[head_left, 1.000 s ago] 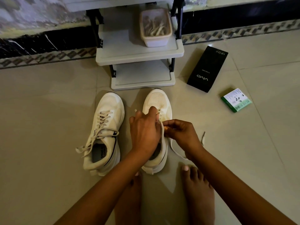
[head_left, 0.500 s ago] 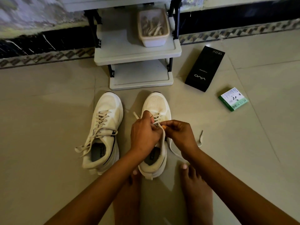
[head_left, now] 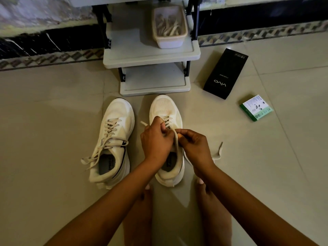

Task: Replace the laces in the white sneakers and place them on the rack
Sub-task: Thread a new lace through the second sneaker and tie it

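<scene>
Obs, L to R. L sneaker (head_left: 113,139) on tiled floor (head_left: 44,121), toe toward rack, fully laced; loose lace ends trail off its L side near the heel. Just R of it, R sneaker (head_left: 166,107), also toe toward rack, only lowest eyelets threaded.

L hand (head_left: 156,139) over R sneaker's tongue, grip clenched on lace (head_left: 175,139), fingers curled at the eyelet rows; one lace tip pokes out to the L of the knuckles. R hand (head_left: 195,146) touching L hand, thumb + forefinger pinching same lace. Free lace end (head_left: 219,151) lies on floor R of the R wrist.

Rack (head_left: 150,55) directly behind both sneakers, 2 grey shelves seen. Upper shelf: pale tub (head_left: 169,41), R side, holding a tangle of light laces. Lower shelf: contents not visible.

R of rack, on floor: black box (head_left: 225,73) marked "vivo", closed. Further R, nearer: small green-white box (head_left: 256,107), closed.
</scene>
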`<state>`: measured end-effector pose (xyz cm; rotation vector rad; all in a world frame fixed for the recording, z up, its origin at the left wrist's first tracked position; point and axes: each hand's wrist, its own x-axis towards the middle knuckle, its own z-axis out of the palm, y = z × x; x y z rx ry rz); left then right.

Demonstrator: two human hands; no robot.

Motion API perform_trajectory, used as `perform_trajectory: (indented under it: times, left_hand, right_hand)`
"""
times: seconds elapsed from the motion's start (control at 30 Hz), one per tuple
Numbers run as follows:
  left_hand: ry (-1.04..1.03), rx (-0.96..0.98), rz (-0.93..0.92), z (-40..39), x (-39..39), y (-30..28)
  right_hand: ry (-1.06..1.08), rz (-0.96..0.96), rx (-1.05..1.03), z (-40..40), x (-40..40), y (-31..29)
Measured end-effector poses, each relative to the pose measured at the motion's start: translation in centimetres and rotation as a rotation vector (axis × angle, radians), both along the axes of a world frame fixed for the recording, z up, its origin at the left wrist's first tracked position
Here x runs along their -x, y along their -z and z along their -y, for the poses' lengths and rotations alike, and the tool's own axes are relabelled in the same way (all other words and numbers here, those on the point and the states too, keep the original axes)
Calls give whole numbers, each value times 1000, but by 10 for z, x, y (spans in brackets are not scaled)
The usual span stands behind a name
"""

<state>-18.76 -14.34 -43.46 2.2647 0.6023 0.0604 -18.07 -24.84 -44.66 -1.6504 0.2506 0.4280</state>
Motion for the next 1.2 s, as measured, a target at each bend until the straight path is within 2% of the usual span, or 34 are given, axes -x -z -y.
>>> perform_trajectory:
  times: [0.13, 0.27, 0.4, 0.57, 0.9, 1.07, 1.2]
  left_hand:
    - [81, -88, -25, 1, 8, -9]
    - [73, 11, -53, 5, 12, -6]
    - [17, 56, -10, 8, 11, -2]
    - [-23, 76, 22, -1, 4, 3]
    - [-113, 171, -115, -2, -1, -8]
    - [8, -49, -135, -3, -3, -18]
    - [6, -93, -142, 0, 0, -24]
  right_hand:
    - [2, -14, -13, -2, -1, 4]
    - [56, -26, -10, -6, 4, 11]
    - [95, 59, 13, -13, 7, 13]
    - [16, 174, 105, -8, 3, 13]
    - [-91, 155, 83, -1, -6, 16]
    - [-82, 134, 42, -1, -4, 19]
    - [-70, 119, 1, 0, -4, 18]
